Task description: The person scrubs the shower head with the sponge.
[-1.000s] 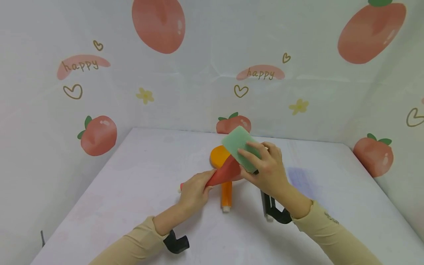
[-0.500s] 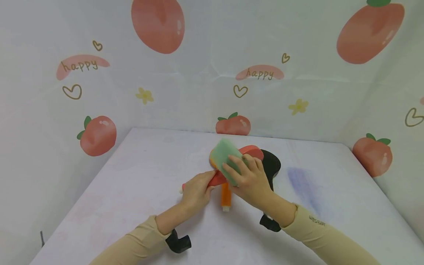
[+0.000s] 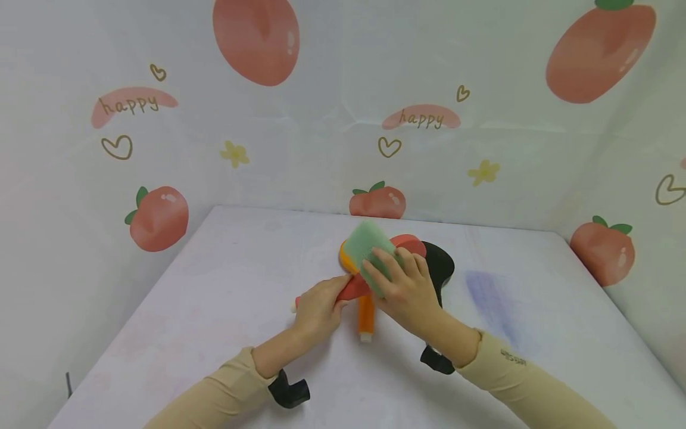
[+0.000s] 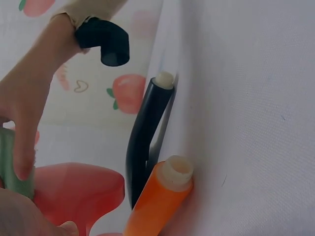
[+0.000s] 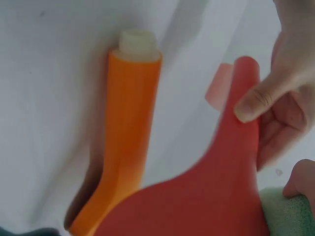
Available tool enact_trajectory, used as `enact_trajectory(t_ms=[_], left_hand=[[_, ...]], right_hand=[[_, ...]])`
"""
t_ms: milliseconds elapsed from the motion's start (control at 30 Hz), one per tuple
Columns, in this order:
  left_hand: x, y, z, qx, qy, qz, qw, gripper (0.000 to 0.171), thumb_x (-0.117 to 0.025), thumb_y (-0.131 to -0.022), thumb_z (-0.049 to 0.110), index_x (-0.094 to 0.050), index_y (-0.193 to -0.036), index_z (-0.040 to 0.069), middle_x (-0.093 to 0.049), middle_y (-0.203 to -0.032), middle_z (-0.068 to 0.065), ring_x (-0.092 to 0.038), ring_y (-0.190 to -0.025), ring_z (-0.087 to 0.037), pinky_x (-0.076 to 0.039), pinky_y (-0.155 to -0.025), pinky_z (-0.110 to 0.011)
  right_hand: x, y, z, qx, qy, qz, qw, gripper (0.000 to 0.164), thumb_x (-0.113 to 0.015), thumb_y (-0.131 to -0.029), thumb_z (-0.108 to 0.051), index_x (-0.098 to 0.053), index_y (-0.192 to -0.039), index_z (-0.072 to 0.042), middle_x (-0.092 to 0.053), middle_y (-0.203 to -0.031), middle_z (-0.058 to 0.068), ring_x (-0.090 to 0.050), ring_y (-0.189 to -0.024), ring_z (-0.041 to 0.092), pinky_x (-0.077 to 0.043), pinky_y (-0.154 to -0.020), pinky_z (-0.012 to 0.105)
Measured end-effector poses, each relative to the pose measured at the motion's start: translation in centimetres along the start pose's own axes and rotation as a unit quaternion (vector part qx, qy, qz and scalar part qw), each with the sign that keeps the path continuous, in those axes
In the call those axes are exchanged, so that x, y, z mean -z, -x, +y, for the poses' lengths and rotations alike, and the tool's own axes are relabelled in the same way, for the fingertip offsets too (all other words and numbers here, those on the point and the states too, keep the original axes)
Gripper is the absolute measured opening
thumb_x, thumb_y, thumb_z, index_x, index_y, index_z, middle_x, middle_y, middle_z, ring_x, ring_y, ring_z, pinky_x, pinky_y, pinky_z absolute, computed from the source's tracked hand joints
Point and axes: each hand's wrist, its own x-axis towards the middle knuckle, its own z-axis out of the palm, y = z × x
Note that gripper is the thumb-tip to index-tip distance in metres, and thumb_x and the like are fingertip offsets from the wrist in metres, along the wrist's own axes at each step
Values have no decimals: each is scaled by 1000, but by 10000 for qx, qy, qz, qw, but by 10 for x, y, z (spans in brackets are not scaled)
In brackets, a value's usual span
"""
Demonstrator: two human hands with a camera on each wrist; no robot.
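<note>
My left hand (image 3: pixel 317 308) grips the slim handle of a red paddle-shaped thing (image 3: pixel 409 244), whose broad head extends right and away. In the right wrist view its thumb (image 5: pixel 253 104) lies along the red handle. My right hand (image 3: pixel 402 286) holds a green rectangular sponge (image 3: pixel 365 241) against the red thing, hiding its middle; the sponge (image 4: pixel 17 167) shows at the left of the left wrist view. Beneath them lies an orange thing (image 3: pixel 366 319) with a rounded head and a tube-like, pale-tipped handle. A similar black one (image 3: pixel 439 265) lies to the right, partly behind my right hand.
The white table (image 3: pixel 225 268) carries a bluish smear (image 3: pixel 490 301) at the right. A white cloth backdrop (image 3: pixel 311 149) with fruit prints stands along the far edge. Black curved mounts (image 3: pixel 289 390) sit at both wrists.
My right hand has moved the sponge left and down along the red thing, uncovering its far end and the black thing's head. Over the last half second it shifts only slightly. My left hand stays nearly still.
</note>
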Motion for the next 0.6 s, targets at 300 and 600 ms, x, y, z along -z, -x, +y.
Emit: enact_trajectory(t_ms=[300,600], left_hand=[[-1,1,-2,157,238,-132,9995,39,-73,-76,5,-62,-113,4,-70,-105,-9,-66,-91,-25,-55,-74,-38],[-6,-1,-12,891,2082,-444,9730,51,-70,-80,6,-54,-127,-3,-63,-120,-16,-63,-99,-26,-53,-82,-38]], right_hand=[[-3,5,-9,194,93,121,9997,44,-82,-61,-26,-65,-100,-18,-61,-107,5,-49,-94,28,-40,-74,37],[4,9,5,20,-594,106,9982,41,-76,-65,-18,-65,-104,-18,-60,-109,8,-49,-97,32,-39,-75,42]])
